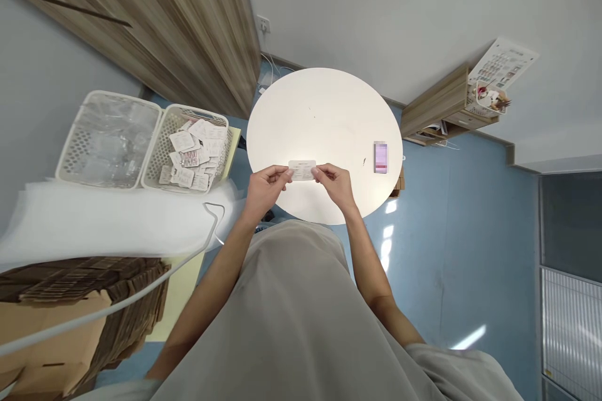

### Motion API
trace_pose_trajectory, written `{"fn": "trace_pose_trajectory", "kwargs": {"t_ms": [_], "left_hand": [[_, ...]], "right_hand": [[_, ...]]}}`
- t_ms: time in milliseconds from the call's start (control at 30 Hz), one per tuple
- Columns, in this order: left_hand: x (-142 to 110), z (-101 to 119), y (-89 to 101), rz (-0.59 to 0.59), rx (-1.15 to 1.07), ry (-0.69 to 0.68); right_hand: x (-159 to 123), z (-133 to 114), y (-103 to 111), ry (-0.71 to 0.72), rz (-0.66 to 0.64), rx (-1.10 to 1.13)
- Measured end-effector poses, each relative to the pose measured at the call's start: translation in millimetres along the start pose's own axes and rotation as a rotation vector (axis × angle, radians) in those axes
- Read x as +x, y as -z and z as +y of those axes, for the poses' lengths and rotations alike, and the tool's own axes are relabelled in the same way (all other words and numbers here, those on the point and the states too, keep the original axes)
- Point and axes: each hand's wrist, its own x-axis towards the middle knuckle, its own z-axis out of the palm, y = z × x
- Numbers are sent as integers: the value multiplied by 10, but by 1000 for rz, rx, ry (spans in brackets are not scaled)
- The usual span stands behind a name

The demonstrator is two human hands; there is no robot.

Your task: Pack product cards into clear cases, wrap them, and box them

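Observation:
A small white printed card (301, 170) is stretched level between my two hands, over the near part of a round white table (324, 106). My left hand (269, 187) pinches its left end between thumb and fingers. At the right end, my right hand (335, 184) grips it the same way. The print is too small to read. To the right of my right hand, a phone (380, 157) with a blurred purple screen lies on the tabletop. A small dark mark (364, 161) shows near the phone.
On the left stand a basket of white printed packets (190, 153) and a basket of clear plastic bags (113, 138). White sheeting (117, 219) and stacked cardboard (136, 313) lie nearer. A white tube (141, 291) crosses there. A wooden shelf (437, 100) stands against the wall.

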Motion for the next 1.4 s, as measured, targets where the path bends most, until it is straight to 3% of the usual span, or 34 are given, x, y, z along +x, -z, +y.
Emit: {"fn": "trace_pose_trajectory", "kwargs": {"t_ms": [267, 467, 600, 800, 933, 1100, 1233, 1400], "left_hand": [[11, 36, -1, -121, -178, 145], [-46, 96, -47, -401, -383, 194], [-82, 119, -76, -455, -405, 217], [-110, 51, -72, -370, -339, 191], [-75, -82, -58, -162, -197, 162], [-40, -203, -39, 53, 73, 43], [-60, -248, -44, 94, 174, -28], [-78, -389, 59, 48, 158, -3]], "right_hand": [[31, 16, 35, -52, -17, 51], [33, 18, 58, -34, -69, 91], [41, 34, 22, -36, -90, 80], [57, 59, -80, -16, -68, 125], [12, 58, -141, -40, -9, 93], [-88, 101, -248, -37, -31, 68], [-110, 169, -352, -46, 22, 95], [-53, 291, -406, -58, 85, 9]]}}
